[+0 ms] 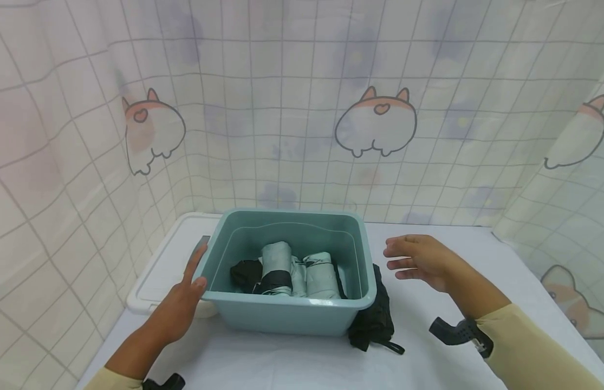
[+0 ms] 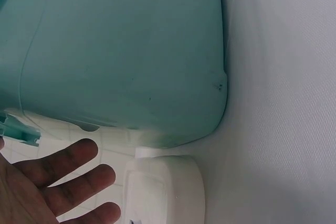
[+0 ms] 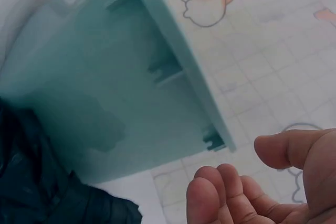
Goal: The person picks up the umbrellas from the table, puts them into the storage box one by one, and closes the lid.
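Note:
A teal plastic bin (image 1: 289, 317) stands on the table. Inside lie a rolled pale bundle with a black band (image 1: 276, 257), a second pale roll (image 1: 323, 279) and a dark crumpled item (image 1: 245, 273). My left hand (image 1: 177, 309) is at the bin's left rim, index finger extended along it; in the left wrist view the other fingers (image 2: 73, 184) are spread, holding nothing. To the right of the bin hovers my right hand (image 1: 423, 260), apart from it, fingers loosely bent and nothing held. A black fabric pouch (image 1: 375, 319) with a loop lies against the bin's right side.
A white lid-like container (image 1: 157, 265) sits to the left of and partly behind the bin. White cloth (image 1: 458, 238) covers the table. A grid-patterned curtain (image 1: 302, 135) rises behind and at both sides.

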`<state>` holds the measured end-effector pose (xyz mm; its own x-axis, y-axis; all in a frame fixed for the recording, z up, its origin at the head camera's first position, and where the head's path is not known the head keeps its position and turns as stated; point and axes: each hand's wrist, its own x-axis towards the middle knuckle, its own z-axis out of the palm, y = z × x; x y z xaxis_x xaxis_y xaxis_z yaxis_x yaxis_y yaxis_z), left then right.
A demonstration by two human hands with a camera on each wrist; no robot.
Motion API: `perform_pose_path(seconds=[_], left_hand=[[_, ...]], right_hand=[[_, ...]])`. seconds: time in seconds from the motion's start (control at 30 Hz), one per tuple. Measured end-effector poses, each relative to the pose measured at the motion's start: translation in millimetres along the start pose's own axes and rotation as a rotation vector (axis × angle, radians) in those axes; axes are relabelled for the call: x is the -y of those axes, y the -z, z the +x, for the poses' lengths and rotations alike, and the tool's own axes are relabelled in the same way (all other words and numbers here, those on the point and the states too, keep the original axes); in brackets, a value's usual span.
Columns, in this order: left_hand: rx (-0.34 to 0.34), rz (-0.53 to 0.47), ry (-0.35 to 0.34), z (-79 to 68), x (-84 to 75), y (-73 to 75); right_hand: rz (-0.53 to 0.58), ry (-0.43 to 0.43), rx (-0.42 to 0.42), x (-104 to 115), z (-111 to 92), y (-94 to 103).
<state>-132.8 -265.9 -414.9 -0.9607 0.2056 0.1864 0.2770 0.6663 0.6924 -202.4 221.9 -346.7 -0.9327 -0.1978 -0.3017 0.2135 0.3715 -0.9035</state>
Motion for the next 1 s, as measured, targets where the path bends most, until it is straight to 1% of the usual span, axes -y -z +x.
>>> perform_pose_path(seconds=[0.27, 0.53, 0.7, 1.0], left_hand=[[0.004, -0.005, 0.002, 0.7, 0.3, 0.5], [0.004, -0.004, 0.001, 1.1, 2.5, -0.4], [0.006, 0.002, 0.008, 1.7, 1.8, 0.1], [0.011, -0.012, 0.021, 1.7, -0.6, 0.3]], right_hand=[[-0.039, -0.055, -0.036, -35.6, 3.9, -2.3], [-0.091, -0.132, -0.064, -65.8, 12.8, -12.9], [-0.074, -0.178, -0.066, -77.4, 15.5, -20.1], [-0.052, -0.203, -0.019, -88.9, 23.8, -29.8]])
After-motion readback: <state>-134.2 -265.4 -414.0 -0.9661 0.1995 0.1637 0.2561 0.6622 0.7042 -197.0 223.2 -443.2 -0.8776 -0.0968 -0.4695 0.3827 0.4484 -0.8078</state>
